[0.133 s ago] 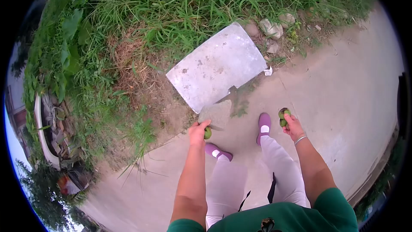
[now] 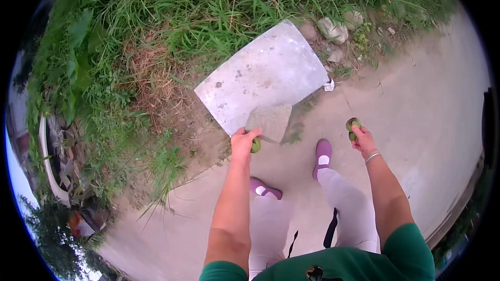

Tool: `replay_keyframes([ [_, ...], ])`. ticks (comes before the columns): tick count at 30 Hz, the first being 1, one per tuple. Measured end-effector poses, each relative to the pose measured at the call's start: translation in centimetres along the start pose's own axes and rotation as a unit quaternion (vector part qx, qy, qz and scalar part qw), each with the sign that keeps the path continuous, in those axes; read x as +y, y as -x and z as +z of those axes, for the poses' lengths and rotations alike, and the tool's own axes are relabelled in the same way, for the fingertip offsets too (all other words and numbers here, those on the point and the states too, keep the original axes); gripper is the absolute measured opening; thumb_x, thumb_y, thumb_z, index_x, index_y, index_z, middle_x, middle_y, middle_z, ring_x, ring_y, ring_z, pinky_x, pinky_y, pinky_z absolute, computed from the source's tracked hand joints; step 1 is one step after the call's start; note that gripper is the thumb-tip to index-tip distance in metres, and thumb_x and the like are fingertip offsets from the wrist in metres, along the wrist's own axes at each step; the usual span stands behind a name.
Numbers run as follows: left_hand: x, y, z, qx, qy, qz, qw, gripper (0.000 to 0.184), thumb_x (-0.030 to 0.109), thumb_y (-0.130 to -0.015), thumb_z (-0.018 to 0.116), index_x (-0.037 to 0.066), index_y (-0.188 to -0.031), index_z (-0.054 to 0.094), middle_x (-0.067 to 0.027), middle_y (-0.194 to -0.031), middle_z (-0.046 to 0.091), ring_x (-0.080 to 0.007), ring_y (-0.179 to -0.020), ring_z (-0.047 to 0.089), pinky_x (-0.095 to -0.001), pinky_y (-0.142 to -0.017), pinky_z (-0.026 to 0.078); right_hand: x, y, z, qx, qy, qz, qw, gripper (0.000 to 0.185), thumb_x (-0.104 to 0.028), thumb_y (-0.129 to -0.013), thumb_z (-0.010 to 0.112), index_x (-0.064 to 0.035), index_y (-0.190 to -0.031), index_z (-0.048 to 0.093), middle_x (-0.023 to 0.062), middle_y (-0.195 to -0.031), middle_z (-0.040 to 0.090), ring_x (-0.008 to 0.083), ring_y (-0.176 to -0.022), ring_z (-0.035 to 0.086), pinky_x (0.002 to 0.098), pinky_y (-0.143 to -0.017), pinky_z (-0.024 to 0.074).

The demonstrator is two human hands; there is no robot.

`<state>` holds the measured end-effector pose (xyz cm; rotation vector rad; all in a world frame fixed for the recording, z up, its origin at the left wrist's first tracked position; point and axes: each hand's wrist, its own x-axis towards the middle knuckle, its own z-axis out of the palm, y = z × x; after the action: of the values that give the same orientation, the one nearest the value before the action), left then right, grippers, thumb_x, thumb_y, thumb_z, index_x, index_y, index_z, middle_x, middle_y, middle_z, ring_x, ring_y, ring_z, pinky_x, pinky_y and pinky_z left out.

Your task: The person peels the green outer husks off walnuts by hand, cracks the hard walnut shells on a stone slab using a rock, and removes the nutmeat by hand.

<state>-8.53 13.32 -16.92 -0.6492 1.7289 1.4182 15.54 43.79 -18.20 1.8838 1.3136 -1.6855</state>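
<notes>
My left hand (image 2: 241, 143) is closed on a flat grey stone piece (image 2: 271, 120). Its thumb lies along the stone's near edge. A round green fruit (image 2: 255, 145) sits in that same hand, just under the thumb. The stone piece hangs over the lower edge of a white slab (image 2: 265, 73); whether they touch I cannot tell. Off to the right, my right hand (image 2: 364, 141) grips round green fruits (image 2: 353, 124) with dark patches, like walnuts in their husks. They stick out past its fingertips, above the pavement.
Grass (image 2: 208, 5) grows thick behind the slab, with dry stalks (image 2: 151, 78) at its left. Several rocks (image 2: 333, 30) border it at the right, near a crumpled white scrap (image 2: 329, 85). My purple shoes (image 2: 323, 151) stand on concrete pavement (image 2: 406, 104).
My left hand has moved up and slightly forward with the stone piece, which now overlaps the slab more. My right hand has shifted up and to the right with its fruits.
</notes>
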Motion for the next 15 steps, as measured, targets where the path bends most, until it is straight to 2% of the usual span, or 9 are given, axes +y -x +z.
replay_keyframes([
  [6, 3.7, -5.3, 1.1, -0.116, -0.076, 0.064, 0.988, 0.032, 0.009, -0.065, 0.073, -0.002, -0.091, 0.059, -0.0059, -0.075, 0.059, -0.0135, -0.062, 0.054, -0.0268, -0.057, 0.044, -3.5, -8.0, 0.8, 0.059, 0.042, -0.096, 0.993, 0.055, -0.039, -0.075, 0.067, -0.0062, -0.117, 0.052, 0.001, -0.076, 0.055, 0.0087, -0.053, 0.047, 0.0235, -0.046, 0.0439],
  [8, 4.6, -6.3, 0.1, -0.155, -0.141, 0.071, 0.975, 0.035, 0.007, -0.064, 0.072, -0.003, -0.095, 0.058, -0.0064, -0.077, 0.06, -0.0139, -0.063, 0.056, -0.027, -0.059, 0.046, -4.2, -10.3, 1.7, 0.04, 0.069, -0.168, 0.983, 0.061, -0.039, -0.073, 0.07, -0.0045, -0.12, 0.051, 0.0025, -0.078, 0.057, 0.0091, -0.055, 0.049, 0.0239, -0.045, 0.0439],
  [9, 5.1, -6.8, -0.1, -0.157, -0.142, 0.077, 0.974, 0.035, 0.007, -0.064, 0.072, -0.003, -0.095, 0.058, -0.0064, -0.077, 0.06, -0.0139, -0.063, 0.056, -0.027, -0.059, 0.046, -4.9, -11.0, 2.2, 0.042, 0.066, -0.172, 0.982, 0.061, -0.039, -0.073, 0.07, -0.0045, -0.12, 0.051, 0.0025, -0.078, 0.057, 0.0091, -0.055, 0.049, 0.0239, -0.045, 0.0439],
  [11, 5.7, -7.5, -0.3, -0.193, -0.179, 0.065, 0.962, 0.039, 0.006, -0.064, 0.072, -0.003, -0.099, 0.057, -0.007, -0.077, 0.061, -0.0141, -0.065, 0.057, -0.0267, -0.06, 0.047, -6.0, -12.2, 2.4, 0.09, 0.202, -0.231, 0.948, 0.065, -0.041, -0.071, 0.071, -0.0029, -0.119, 0.051, 0.0063, -0.079, 0.06, 0.0141, -0.064, 0.057, 0.027, -0.054, 0.0478],
  [12, 6.2, -7.9, -0.4, -0.209, -0.2, 0.06, 0.955, 0.046, 0.005, -0.064, 0.071, -0.004, -0.105, 0.055, -0.0086, -0.082, 0.061, -0.0143, -0.064, 0.057, -0.0265, -0.06, 0.047, -6.0, -14.1, 2.4, 0.11, 0.266, -0.275, 0.917, 0.066, -0.048, -0.068, 0.07, -0.0082, -0.118, 0.053, 0.0119, -0.086, 0.062, 0.0221, -0.077, 0.061, 0.0306, -0.068, 0.0492],
  [13, 6.2, -7.9, 0.0, -0.211, -0.2, 0.067, 0.954, 0.046, 0.005, -0.064, 0.071, -0.004, -0.105, 0.055, -0.0086, -0.082, 0.061, -0.0143, -0.064, 0.057, -0.0265, -0.06, 0.047, -6.0, -15.8, 2.1, 0.115, 0.264, -0.281, 0.916, 0.066, -0.048, -0.068, 0.07, -0.0082, -0.118, 0.053, 0.0119, -0.086, 0.062, 0.0221, -0.077, 0.061, 0.0306, -0.068, 0.0492],
  [15, 6.4, -7.7, 0.2, -0.161, -0.2, 0.121, 0.959, 0.052, 0.006, -0.064, 0.071, -0.004, -0.111, 0.051, -0.0103, -0.089, 0.06, -0.0148, -0.063, 0.056, -0.0269, -0.06, 0.047, -7.0, -17.3, 3.2, 0.176, 0.401, -0.356, 0.826, 0.064, -0.053, -0.065, 0.068, -0.0175, -0.117, 0.055, 0.016, -0.092, 0.061, 0.0299, -0.087, 0.06, 0.0336, -0.079, 0.0468],
])
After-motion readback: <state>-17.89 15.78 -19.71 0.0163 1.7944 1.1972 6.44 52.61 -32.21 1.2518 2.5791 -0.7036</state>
